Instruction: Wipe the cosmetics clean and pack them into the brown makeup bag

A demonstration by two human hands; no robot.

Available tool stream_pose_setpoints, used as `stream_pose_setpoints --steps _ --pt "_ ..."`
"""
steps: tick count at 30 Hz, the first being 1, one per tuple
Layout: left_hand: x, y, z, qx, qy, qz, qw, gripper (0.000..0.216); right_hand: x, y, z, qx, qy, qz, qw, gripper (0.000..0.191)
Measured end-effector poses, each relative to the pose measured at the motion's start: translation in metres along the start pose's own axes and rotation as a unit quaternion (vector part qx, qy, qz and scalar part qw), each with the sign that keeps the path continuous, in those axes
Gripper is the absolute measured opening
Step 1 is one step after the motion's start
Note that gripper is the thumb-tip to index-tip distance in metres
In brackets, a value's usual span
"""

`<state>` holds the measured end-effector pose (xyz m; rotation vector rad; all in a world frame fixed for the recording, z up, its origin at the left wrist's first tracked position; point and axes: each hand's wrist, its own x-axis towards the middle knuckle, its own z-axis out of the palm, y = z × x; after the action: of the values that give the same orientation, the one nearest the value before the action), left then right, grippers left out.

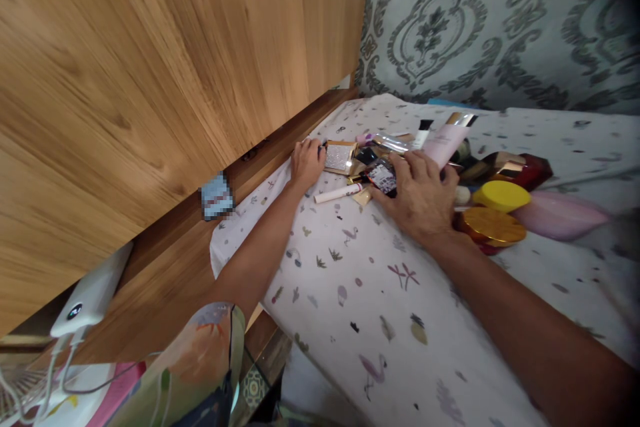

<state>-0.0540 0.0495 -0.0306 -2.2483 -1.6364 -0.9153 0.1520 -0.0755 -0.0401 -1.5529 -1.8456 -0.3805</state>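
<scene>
My left hand [307, 163] is at the left side of a pile of cosmetics, its fingers bent over the edge of a glittery gold-framed compact [341, 157]. Over the right part of the pile lies my right hand [423, 200], fingers apart and bent downward, their tips partly hidden. Its thumb touches a dark patterned case [383, 177]. Between the hands are a white stick-shaped tube [338, 193] and a small beige packet [363, 197]. Just behind my right fingers, a pale pink tube [445, 140] with a gold cap leans up.
Right of my right hand lie a yellow lid [501, 195], an amber-lidded jar [493, 225], a pink bottle [560, 215] and a dark red bottle [535, 171]. A patterned white cloth [350, 293] covers the surface. Wooden panelling [175, 47] rises at left, with a white power bank [93, 293] below.
</scene>
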Motion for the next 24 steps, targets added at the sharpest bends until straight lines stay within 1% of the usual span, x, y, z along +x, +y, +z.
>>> stream_pose_setpoints --steps 12,19,24 --pt "0.0005 -0.0011 0.0009 -0.006 -0.001 0.002 1.000 0.021 -0.0002 0.0003 0.0002 -0.019 -0.013 0.006 1.000 0.057" --pt "0.0007 -0.0012 0.0005 -0.004 -0.004 -0.001 1.000 0.021 -0.0004 0.0008 0.0007 -0.016 -0.008 0.002 1.000 0.058" --pt "0.0001 0.0010 -0.0011 0.000 -0.001 0.001 1.000 0.021 -0.0004 0.0014 0.0028 -0.036 -0.006 0.000 0.999 0.060"
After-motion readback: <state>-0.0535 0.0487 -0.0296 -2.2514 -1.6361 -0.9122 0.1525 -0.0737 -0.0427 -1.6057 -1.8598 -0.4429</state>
